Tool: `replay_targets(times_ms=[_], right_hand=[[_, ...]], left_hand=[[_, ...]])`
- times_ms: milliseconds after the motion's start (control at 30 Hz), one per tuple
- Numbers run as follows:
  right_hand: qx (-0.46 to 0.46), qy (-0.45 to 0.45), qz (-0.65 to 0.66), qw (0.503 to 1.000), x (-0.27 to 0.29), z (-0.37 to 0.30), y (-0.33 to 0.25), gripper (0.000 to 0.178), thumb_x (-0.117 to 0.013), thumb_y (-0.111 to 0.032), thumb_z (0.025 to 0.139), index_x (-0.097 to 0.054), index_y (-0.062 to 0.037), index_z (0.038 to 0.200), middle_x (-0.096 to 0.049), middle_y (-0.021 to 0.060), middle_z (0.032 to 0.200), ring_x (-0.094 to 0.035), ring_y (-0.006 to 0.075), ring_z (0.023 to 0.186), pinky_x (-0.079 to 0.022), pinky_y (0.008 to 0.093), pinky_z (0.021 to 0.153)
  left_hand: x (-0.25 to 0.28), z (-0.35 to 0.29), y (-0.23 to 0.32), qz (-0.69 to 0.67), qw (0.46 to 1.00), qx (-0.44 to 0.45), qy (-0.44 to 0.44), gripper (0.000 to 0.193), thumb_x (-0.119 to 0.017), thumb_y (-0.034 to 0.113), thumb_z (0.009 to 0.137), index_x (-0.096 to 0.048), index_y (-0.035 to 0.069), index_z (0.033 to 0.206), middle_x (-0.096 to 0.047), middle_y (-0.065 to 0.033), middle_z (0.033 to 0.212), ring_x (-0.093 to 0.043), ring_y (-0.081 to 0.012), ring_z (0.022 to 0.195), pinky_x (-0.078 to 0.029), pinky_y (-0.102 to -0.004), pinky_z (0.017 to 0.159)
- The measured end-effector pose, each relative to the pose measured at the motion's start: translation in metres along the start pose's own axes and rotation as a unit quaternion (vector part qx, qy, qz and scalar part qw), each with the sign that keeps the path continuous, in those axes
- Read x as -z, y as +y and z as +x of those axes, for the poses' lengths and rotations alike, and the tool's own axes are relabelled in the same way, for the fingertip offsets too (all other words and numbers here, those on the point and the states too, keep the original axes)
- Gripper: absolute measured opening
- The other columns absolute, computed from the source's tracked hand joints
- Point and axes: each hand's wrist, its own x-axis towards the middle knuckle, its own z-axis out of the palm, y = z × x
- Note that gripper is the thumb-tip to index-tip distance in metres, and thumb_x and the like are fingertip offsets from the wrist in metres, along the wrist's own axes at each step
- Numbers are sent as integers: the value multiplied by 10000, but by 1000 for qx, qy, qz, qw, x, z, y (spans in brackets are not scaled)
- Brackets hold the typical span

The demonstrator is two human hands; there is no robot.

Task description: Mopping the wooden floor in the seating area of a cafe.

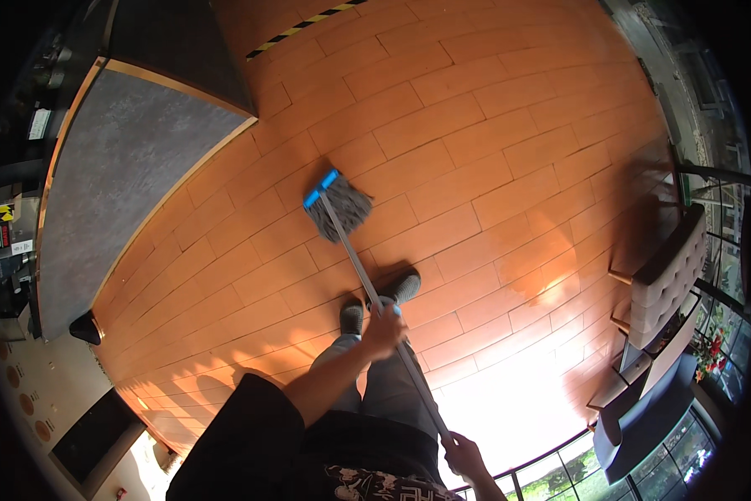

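Shows a long-handled string mop [354, 255] on an orange tiled floor [492, 167], looking down from head height. Has a bright blue clamp [322, 189] at the far end, just above the middle of the view, with dark gray strands [348, 214] spread over the tiles beside and below the clamp. Slants from there, by way of a gray pole [418, 380], down and rightward past the feet to the body. Grips the pole partway along with the left hand [382, 331], fingers closed around it. Holds the same pole nearer its body end with the right hand [465, 457], fingers curled around it at the lower edge of the view.

Stands behind the mop head in dark gray shoes [404, 287], one on each side of the pole, and in gray trousers [385, 386]. Wears a black top [242, 438] with a pale print on the front.

Includes, farther left, a large gray panel [133, 175] with light wood edging. Continues at the top with a black-and-yellow striped strip [308, 29] on the floor. Takes in, at far right, a beige tufted seat back [667, 275], red flowers [709, 355] and a blue curved seat [647, 422]. Ends at lower right with a glaring sunlit patch [513, 401] near dark-framed windows [576, 463]
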Motion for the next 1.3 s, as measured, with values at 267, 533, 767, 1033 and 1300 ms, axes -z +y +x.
replay_targets(times_ms=[267,533,767,1033,1300], right_hand=[[125,8,9,992,-115,87,-66,372,-598,-346,938,-634,-29,1129,-559,1,657,-505,63,599,-408,244,534],[-24,46,99,994,-109,5,59,297,-597,-288,942,-640,-40,1099,-518,-36,600,-449,38,489,-338,215,436],[-15,107,69,992,-111,-114,268,346,-573,-329,972,-630,-61,1185,-489,-38,572,-428,75,463,-343,243,410],[58,149,63,985,-144,-69,285,416,-580,-438,948,-658,-43,1053,-468,-61,558,-409,55,458,-315,242,409],[89,-6,278,957,-148,67,59,344,-547,-315,972,-576,-23,1152,-438,-5,531,-371,81,352,-281,238,322]], left_hand=[[42,-4,-142,152,984,90,-20,182,-582,226,839,-702,167,962,-616,-111,1148,-345,-364,1356,-267,-653,1041],[-33,-57,-26,66,997,-32,11,212,-683,168,721,-682,212,927,-607,-70,1012,-376,-421,1298,-235,-720,981],[-88,-128,133,-69,971,-186,-136,316,-558,214,851,-629,150,1152,-542,-125,1248,-370,-427,1322,-153,-816,954],[-94,-112,114,-7,975,-196,-102,257,-499,242,898,-663,149,1074,-548,-131,1228,-344,-404,1356,-168,-709,1059],[-6,-7,-10,71,991,-116,-7,229,-702,133,727,-657,100,948,-582,-157,1150,-322,-456,1340,-270,-588,1075]])
